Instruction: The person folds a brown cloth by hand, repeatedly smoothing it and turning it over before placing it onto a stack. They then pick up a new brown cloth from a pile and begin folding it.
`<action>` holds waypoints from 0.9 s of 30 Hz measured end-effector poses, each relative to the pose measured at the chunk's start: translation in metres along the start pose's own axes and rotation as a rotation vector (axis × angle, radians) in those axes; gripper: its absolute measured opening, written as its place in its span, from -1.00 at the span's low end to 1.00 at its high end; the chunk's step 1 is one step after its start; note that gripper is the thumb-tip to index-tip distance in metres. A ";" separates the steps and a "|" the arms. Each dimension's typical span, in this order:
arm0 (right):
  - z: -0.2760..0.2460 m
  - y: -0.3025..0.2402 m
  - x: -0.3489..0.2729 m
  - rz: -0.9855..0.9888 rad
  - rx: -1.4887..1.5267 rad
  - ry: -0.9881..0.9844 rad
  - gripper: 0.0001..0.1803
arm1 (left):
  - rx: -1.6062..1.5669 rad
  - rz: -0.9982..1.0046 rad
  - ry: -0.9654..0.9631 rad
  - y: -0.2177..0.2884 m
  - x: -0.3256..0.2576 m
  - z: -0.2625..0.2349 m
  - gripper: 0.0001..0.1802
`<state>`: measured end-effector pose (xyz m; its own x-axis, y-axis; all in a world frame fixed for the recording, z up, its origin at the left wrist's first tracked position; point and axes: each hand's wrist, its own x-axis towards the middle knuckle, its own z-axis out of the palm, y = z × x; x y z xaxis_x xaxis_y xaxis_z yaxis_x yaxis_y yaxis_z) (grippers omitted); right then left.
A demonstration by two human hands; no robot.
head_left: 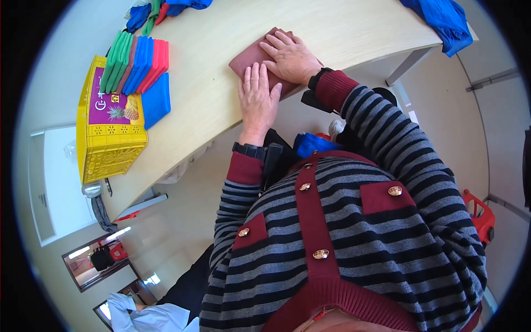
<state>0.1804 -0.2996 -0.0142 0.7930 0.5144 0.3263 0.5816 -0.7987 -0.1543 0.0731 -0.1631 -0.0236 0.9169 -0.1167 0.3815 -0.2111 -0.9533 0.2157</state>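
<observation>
A folded reddish-brown cloth [250,57] lies on the light wooden table near its front edge. My left hand [258,99] rests flat on the cloth's near left part, fingers stretched out. Across its right part lies my right hand [292,57], palm down with the fingers spread. Both hands press on top of the cloth and grip nothing. The cloth's underside and the part beneath my palms are hidden.
Left on the table stands a yellow plastic basket [113,141]. Beside it is a row of folded green, brown, blue and red cloths [135,63]. A blue cloth [442,25] hangs over the far right corner. Another person [146,318] is at the lower left.
</observation>
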 end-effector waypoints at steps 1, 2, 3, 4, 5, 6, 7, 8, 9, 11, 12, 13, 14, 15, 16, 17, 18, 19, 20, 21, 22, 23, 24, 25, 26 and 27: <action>0.001 0.000 0.000 -0.001 -0.002 0.005 -0.38 | 0.045 0.004 -0.017 -0.001 -0.004 -0.003 -0.25; 0.002 -0.001 0.000 -0.008 0.002 0.016 -0.38 | 0.090 0.009 -0.034 -0.003 -0.008 -0.007 -0.25; 0.003 -0.001 -0.001 -0.015 0.006 0.027 -0.38 | 0.133 0.014 -0.052 -0.002 -0.011 -0.009 -0.24; 0.005 0.000 -0.001 -0.022 0.009 0.038 -0.38 | 0.133 0.016 -0.048 0.000 -0.014 -0.010 -0.24; 0.005 0.000 0.000 -0.023 0.008 0.042 -0.38 | 0.143 0.013 -0.046 0.001 -0.019 -0.013 -0.24; 0.005 0.000 0.000 -0.019 0.008 0.038 -0.38 | 0.153 0.008 -0.044 0.001 -0.023 -0.015 -0.25; 0.005 0.000 0.001 -0.014 0.009 0.034 -0.38 | 0.163 0.004 -0.043 0.001 -0.026 -0.018 -0.25; 0.005 0.000 0.001 -0.011 0.009 0.029 -0.37 | 0.165 0.005 -0.038 0.003 -0.029 -0.021 -0.25; 0.005 0.000 0.000 -0.012 0.006 0.033 -0.37 | 0.165 0.007 -0.029 0.006 -0.031 -0.024 -0.25; 0.005 0.002 -0.001 -0.012 0.023 0.038 -0.38 | 0.163 0.014 -0.011 0.012 -0.033 -0.028 -0.25; 0.005 0.005 -0.001 -0.009 0.030 0.040 -0.38 | 0.161 0.020 -0.006 0.017 -0.032 -0.027 -0.25; 0.001 0.003 0.000 -0.011 0.027 0.046 -0.38 | 0.173 0.044 -0.003 0.019 -0.032 -0.027 -0.26; -0.002 0.002 0.000 -0.018 -0.017 0.036 -0.38 | 0.184 0.071 0.000 0.022 -0.031 -0.026 -0.27; -0.006 -0.002 -0.001 -0.025 -0.062 0.026 -0.38 | 0.194 0.097 0.003 0.022 -0.030 -0.025 -0.27; -0.010 -0.006 -0.002 -0.030 -0.107 0.015 -0.38 | 0.193 0.101 0.007 0.020 -0.030 -0.023 -0.27; -0.012 -0.014 -0.005 -0.026 -0.111 0.018 -0.38 | 0.171 0.094 0.031 0.017 -0.032 -0.019 -0.29; -0.014 -0.027 -0.010 -0.080 0.007 0.059 -0.39 | 0.146 0.085 0.051 0.014 -0.035 -0.015 -0.30; -0.017 -0.039 -0.014 -0.135 0.127 0.099 -0.39 | 0.121 0.076 0.070 0.011 -0.037 -0.011 -0.31; -0.016 -0.046 -0.020 -0.120 0.118 0.096 -0.39 | 0.108 0.087 0.066 0.013 -0.037 -0.010 -0.31; -0.012 -0.052 -0.025 -0.166 0.164 0.065 -0.39 | 0.089 0.093 0.068 0.015 -0.036 -0.009 -0.33; -0.008 -0.051 -0.027 -0.214 0.212 0.034 -0.38 | 0.071 0.096 0.069 0.016 -0.035 -0.008 -0.36; -0.007 -0.048 -0.026 -0.210 0.212 0.032 -0.38 | 0.060 0.091 0.072 0.015 -0.036 -0.007 -0.38; -0.005 -0.043 -0.025 -0.207 0.204 0.045 -0.38 | 0.058 0.091 0.068 0.014 -0.036 -0.006 -0.38; -0.003 -0.038 -0.024 -0.205 0.198 0.057 -0.38 | 0.091 0.094 0.075 0.013 -0.036 -0.004 -0.38; -0.001 -0.033 -0.023 -0.204 0.191 0.070 -0.37 | 0.124 0.096 0.082 0.013 -0.036 -0.002 -0.39; 0.000 -0.027 -0.022 -0.203 0.193 0.066 -0.37 | 0.157 0.098 0.089 0.012 -0.037 0.000 -0.39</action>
<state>0.1469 -0.2892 -0.0174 0.6467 0.6313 0.4281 0.7562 -0.6039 -0.2519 0.0368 -0.1699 -0.0350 0.8595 -0.1924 0.4736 -0.2359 -0.9712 0.0335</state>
